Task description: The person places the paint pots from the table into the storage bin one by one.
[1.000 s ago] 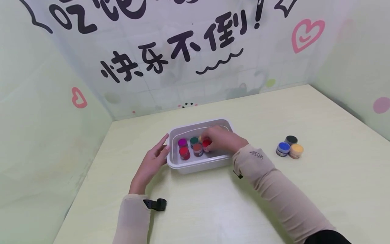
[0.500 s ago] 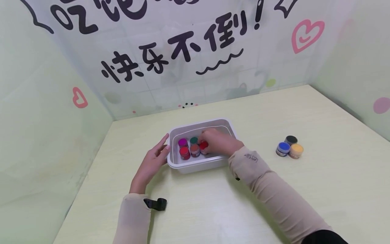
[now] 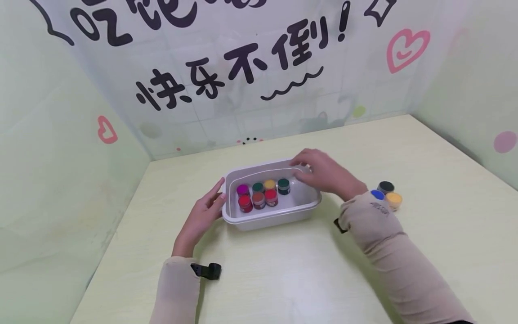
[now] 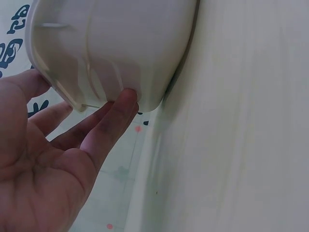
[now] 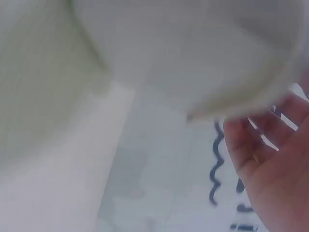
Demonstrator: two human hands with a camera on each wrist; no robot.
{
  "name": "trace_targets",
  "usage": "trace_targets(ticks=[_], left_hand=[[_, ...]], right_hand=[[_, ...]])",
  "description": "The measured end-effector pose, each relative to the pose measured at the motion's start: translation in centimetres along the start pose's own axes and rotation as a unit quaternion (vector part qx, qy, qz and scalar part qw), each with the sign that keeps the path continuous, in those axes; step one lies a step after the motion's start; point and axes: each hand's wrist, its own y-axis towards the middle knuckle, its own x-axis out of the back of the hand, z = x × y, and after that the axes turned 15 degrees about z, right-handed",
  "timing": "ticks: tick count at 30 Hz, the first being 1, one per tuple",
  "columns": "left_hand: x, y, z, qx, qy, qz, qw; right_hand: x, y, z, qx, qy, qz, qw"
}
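A white plastic tub (image 3: 279,220) stands on the table with several small paint jars grouped toward its left and middle. Purple (image 3: 243,190), brown (image 3: 259,200), yellow (image 3: 270,185) and dark green (image 3: 283,186) lids show among them, plus two red ones. My left hand (image 3: 201,216) touches the tub's left end, its fairly straight fingers against the outer wall (image 4: 116,58) in the left wrist view. Over the tub's right back corner is my right hand (image 3: 325,173), fingers loosely bent and nothing seen in them. The right wrist view is blurred.
Right of the tub, three more jars stand together on the table (image 3: 275,279): black (image 3: 386,187), orange-yellow (image 3: 394,200) and blue (image 3: 377,195), the blue one partly behind my right sleeve. Printed wall sheets enclose the table's back and sides.
My right hand has let go of the jars and moved right, up to the tub's right end. The front red and brown jars have shifted left against their neighbours. My left hand stays put.
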Motion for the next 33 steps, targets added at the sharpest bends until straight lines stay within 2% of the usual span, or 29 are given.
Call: trace_targets(ticks=[3,6,12,18,23,29,33], left_hand=[[-0.1,0.0,0.1,0.002,0.0,0.002,1.0],[-0.1,0.1,0.1,0.006,0.003,0.002,1.0],[0.0,0.3,0.0,-0.004,0.008,0.005,0.9999],[0.0,0.3,-0.1,-0.001,0.013,0.003,0.9999],[0.0,0.1,-0.2,0.007,0.017,-0.004,0.9998],[0.1,0.0,0.1,0.003,0.016,-0.005,0.9998],[0.0,0.0,0.2,0.004,0.016,-0.005,0.9998]], right_hand=[[0.9,-2.0,-2.1,-0.007,0.002,-0.024,0.9997],[1.6,-4.3,-4.1,-0.032,0.008,-0.027,0.9991],[2.6,-8.5,-7.8,-0.099,0.006,-0.006,0.995],[2.7,-12.1,-10.9,-0.153,-0.004,0.02,0.988],[2.3,-13.5,-12.2,-0.169,0.001,0.033,0.9851],[2.1,-13.6,-12.5,-0.155,0.007,0.029,0.9875],[2.1,-13.7,-12.7,-0.159,0.007,0.034,0.9866]])
